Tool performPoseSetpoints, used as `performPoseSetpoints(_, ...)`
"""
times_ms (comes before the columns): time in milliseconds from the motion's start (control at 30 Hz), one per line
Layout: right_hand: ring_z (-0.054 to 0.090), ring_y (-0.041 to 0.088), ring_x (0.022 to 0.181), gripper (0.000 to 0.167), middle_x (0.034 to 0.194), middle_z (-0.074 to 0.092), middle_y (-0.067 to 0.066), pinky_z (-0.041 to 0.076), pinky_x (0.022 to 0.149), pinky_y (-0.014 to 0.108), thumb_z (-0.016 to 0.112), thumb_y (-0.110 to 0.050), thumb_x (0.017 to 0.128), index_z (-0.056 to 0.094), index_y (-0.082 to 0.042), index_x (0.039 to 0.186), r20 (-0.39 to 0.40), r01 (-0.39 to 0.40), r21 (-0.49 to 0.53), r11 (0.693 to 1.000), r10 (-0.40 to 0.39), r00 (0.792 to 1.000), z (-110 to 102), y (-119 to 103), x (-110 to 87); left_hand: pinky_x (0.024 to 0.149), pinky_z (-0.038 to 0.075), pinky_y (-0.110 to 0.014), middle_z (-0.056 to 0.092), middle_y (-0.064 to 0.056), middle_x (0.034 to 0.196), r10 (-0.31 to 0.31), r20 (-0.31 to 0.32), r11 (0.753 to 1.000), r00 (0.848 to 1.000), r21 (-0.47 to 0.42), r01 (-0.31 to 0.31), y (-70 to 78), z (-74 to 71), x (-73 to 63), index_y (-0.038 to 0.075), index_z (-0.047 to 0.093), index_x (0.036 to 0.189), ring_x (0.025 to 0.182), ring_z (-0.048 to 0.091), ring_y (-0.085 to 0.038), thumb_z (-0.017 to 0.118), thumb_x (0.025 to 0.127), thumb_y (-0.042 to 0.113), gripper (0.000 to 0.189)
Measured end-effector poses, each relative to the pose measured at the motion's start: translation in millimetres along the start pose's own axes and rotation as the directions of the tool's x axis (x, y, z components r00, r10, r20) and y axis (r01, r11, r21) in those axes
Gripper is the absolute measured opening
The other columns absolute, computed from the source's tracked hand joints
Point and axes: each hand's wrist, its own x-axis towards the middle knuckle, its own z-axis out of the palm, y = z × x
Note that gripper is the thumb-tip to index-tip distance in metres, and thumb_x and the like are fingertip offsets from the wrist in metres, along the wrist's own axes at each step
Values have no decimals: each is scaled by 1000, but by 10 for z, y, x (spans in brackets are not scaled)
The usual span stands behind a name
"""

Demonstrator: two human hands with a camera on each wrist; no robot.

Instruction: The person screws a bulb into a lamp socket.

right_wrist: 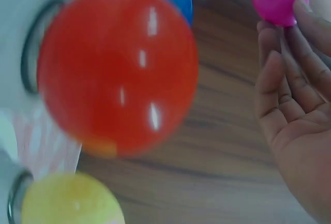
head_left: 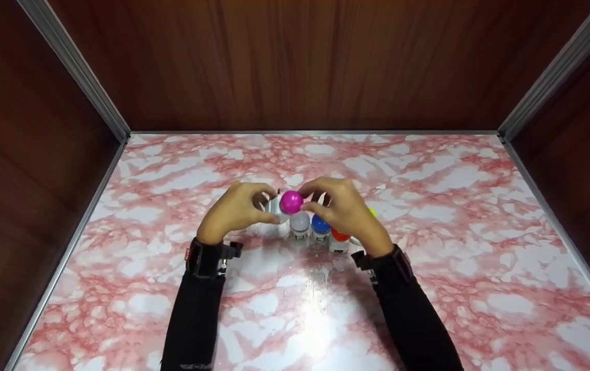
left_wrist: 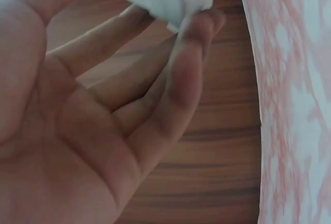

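My left hand [head_left: 235, 210] grips a small white holder [head_left: 273, 207] between thumb and fingers; its faceted white underside also shows at the top of the left wrist view. A glossy magenta ball [head_left: 291, 202] sits right at the holder's right side. The fingertips and thumb of my right hand [head_left: 345, 206] pinch this ball, also seen in the right wrist view. Just below the hands stand a grey ball [head_left: 300, 221], a blue ball [head_left: 320, 223] and a red ball [head_left: 340, 235], each on a white stand. My right hand partly hides the red and blue ones.
A yellow ball [right_wrist: 72, 200] on another white stand is mostly hidden behind my right hand in the head view. Red-and-white marbled tabletop [head_left: 459, 288] spreads all round. Dark wood panels [head_left: 305, 67] with metal edging enclose its back and sides.
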Motion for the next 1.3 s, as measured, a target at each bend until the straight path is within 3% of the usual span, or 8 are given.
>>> performPoseSetpoints(200, 73, 19, 86, 19, 105, 83, 6, 63, 77, 33, 84, -17, 92, 80, -9, 108, 85, -35, -42, 998, 39, 996, 175, -52, 12, 88, 59, -36, 81, -9, 105, -116, 153, 992, 981, -31, 122, -155, -24, -4, 15, 77, 119, 99, 74, -23, 95, 76, 22, 47)
performPoseSetpoints(400, 71, 23, 82, 18, 103, 83, 6, 61, 74, 33, 84, -19, 92, 80, -9, 106, 113, -45, -109, 993, 57, 992, 286, -50, 17, 96, 60, -40, 81, -11, 114, -161, 230, 984, 960, -31, 173, -287, 4, 32, 17, 77, 120, 106, 76, -25, 93, 77, 19, 47)
performPoseSetpoints(667, 74, 28, 87, 20, 104, 82, 7, 62, 78, 35, 83, -19, 92, 79, -8, 107, 128, -39, -167, 985, 61, 990, 432, -40, 21, 94, 61, -39, 79, -9, 116, -176, 262, 982, 949, -20, 187, -420, 89, 66, 17, 77, 118, 100, 76, -21, 92, 76, 17, 45)
performPoseSetpoints(733, 74, 27, 89, 20, 104, 82, 8, 63, 90, 41, 83, -19, 93, 78, -6, 108, 121, -16, -189, 982, 39, 992, 465, -30, 21, 92, 60, -38, 79, -8, 115, -182, 264, 980, 947, -25, 195, -447, 113, 83, 17, 76, 117, 100, 75, -21, 93, 75, 16, 45)
performPoseSetpoints(800, 72, 26, 90, 19, 104, 82, 9, 62, 93, 42, 83, -18, 93, 78, -6, 107, 113, 8, -216, 976, 17, 993, 492, -20, 21, 92, 60, -37, 78, -8, 113, -184, 268, 980, 946, -28, 198, -475, 138, 103, 17, 76, 116, 100, 73, -21, 93, 75, 15, 45)
performPoseSetpoints(1033, 65, 27, 93, 17, 105, 81, 9, 59, 84, 40, 82, -14, 93, 78, -6, 108, 126, 43, -297, 954, -6, 992, 567, -3, 29, 94, 58, -37, 78, -8, 114, -207, 272, 975, 940, -26, 222, -516, 235, 166, 15, 74, 113, 100, 72, -21, 94, 74, 13, 44)
performPoseSetpoints(1200, 66, 28, 96, 20, 108, 81, 9, 56, 109, 47, 82, -13, 93, 78, -6, 111, 137, 52, -313, 948, -9, 991, 590, -9, 46, 98, 57, -37, 76, -7, 117, -237, 287, 967, 928, -16, 252, -518, 291, 193, 15, 73, 112, 104, 71, -21, 95, 75, 12, 43)
performPoseSetpoints(1300, 66, 29, 97, 21, 108, 81, 10, 56, 108, 47, 82, -13, 92, 78, -4, 111, 136, 58, -293, 954, -19, 991, 573, -1, 46, 99, 57, -38, 76, -7, 117, -251, 293, 964, 922, -12, 266, -516, 305, 203, 14, 72, 112, 105, 71, -22, 95, 75, 12, 43)
